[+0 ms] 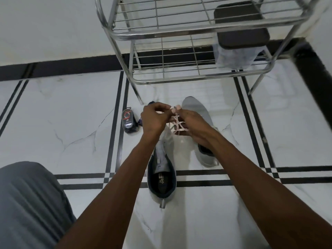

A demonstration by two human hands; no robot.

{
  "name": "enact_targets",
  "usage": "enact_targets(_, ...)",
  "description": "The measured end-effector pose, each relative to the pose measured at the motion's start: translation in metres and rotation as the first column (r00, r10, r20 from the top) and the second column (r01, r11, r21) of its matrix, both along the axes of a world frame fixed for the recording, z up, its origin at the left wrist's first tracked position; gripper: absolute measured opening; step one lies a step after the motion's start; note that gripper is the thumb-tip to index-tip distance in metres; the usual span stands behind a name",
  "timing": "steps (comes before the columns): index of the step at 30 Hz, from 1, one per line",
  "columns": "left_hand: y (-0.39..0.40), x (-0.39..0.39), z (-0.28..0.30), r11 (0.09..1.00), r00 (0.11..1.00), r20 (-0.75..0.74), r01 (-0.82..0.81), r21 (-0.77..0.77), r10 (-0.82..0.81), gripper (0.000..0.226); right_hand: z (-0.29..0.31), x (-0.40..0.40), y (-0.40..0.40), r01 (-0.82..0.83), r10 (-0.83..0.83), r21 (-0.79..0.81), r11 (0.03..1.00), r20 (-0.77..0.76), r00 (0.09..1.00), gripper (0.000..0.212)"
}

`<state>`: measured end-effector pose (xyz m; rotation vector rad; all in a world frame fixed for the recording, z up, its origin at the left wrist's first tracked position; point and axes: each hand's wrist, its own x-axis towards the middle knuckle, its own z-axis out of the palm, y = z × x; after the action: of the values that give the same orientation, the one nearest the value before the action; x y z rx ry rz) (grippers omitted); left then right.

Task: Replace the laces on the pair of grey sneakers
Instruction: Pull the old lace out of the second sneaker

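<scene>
Two grey sneakers stand on the white marble floor. The near sneaker [161,169] points away from me, its dark opening facing up. The second sneaker [199,112] lies to its right, partly behind my right forearm. A pale pink lace [177,125] crosses the near sneaker's front eyelets. My left hand [154,117] and my right hand [190,121] meet over the toe end, each pinching a strand of that lace. The toe of the near sneaker is hidden under my hands.
A small dark packet [129,122] with a red ring print lies left of the sneakers. A chrome wire shoe rack [179,33] stands just beyond, holding a dark box [240,26]. My grey-trousered knee [28,203] fills the lower left.
</scene>
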<state>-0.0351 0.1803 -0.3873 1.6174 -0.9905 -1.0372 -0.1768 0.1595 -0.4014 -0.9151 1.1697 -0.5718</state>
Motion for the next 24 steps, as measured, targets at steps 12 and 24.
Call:
enact_targets(12,-0.021,-0.127,-0.025,0.955,0.937,-0.26,0.27,0.121,-0.232,0.017,0.012,-0.171,-0.017,0.151,-0.241,-0.225,0.962,-0.456,0.857,0.029)
enact_targets(24,-0.002,-0.156,-0.047,0.954,0.955,-0.193,0.255,0.159,-0.223,0.015,-0.035,-0.202,0.011,-0.167,0.175,0.11,0.98,-0.876,0.448,0.055)
